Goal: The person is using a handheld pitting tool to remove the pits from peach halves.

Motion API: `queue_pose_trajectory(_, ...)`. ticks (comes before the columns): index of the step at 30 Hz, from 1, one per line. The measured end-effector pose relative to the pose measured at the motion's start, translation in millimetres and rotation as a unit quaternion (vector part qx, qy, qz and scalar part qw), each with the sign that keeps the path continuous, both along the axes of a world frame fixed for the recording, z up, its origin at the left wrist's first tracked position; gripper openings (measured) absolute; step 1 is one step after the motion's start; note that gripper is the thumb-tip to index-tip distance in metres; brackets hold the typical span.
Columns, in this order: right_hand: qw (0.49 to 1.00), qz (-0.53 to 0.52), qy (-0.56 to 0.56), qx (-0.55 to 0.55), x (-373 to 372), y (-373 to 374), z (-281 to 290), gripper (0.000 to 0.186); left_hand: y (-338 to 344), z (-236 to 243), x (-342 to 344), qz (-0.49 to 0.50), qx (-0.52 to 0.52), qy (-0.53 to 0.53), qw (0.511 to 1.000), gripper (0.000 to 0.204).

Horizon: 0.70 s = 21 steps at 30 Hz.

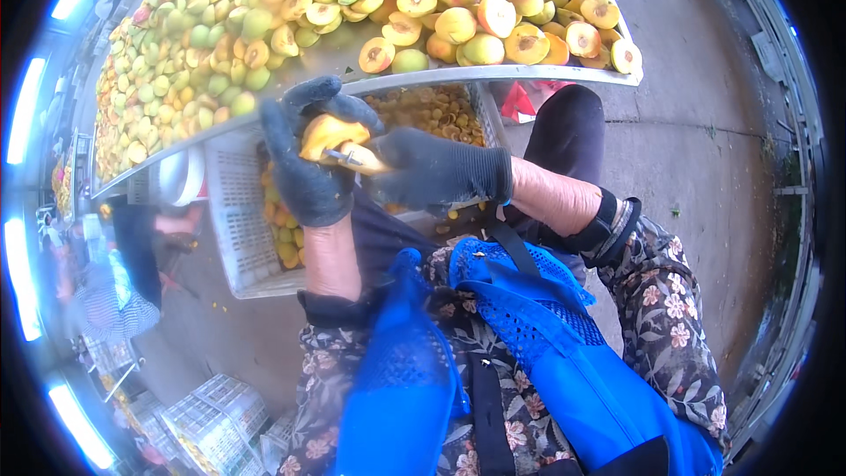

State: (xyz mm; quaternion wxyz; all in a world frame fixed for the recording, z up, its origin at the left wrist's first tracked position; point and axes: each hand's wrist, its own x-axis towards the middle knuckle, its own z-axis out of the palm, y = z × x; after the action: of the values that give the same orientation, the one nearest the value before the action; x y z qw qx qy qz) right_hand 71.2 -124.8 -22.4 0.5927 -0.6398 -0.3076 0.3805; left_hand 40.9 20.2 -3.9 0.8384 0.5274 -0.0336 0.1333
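My left hand [310, 178], in a dark glove, is closed around a yellow peach piece [331, 134] just off the table's near edge. My right hand [436, 164], gloved too, grips a small tool with a pale handle [363, 159]. Its short metal tip meets the peach; the exact shape of that tip is too small to tell. Cut peach halves [458, 25], many with brown stones showing, are heaped on the metal table [370, 84] beyond my hands.
Under the table edge, a white crate [251, 238] holds peach pieces, and another container [432, 115] holds stones and scraps. A white bucket [181, 178] stands left of it. Another person [119, 291] works at far left, near stacked crates [216, 419]. A red bag [520, 99] lies beside my knee.
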Motion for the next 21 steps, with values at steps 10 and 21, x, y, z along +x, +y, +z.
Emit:
queue_pose_trajectory(10,0.868,-0.144,-0.473,-0.031,-7.7,10.6,-12.0,0.023,-5.9,-12.3,3.1,0.133,-0.056,0.069,0.987,0.057)
queue_pose_trajectory(21,0.981,0.025,0.067,0.177,-4.6,-7.9,-29.0,0.01,19.5,-53.7,0.9,-0.08,-0.517,0.013,0.852,0.058)
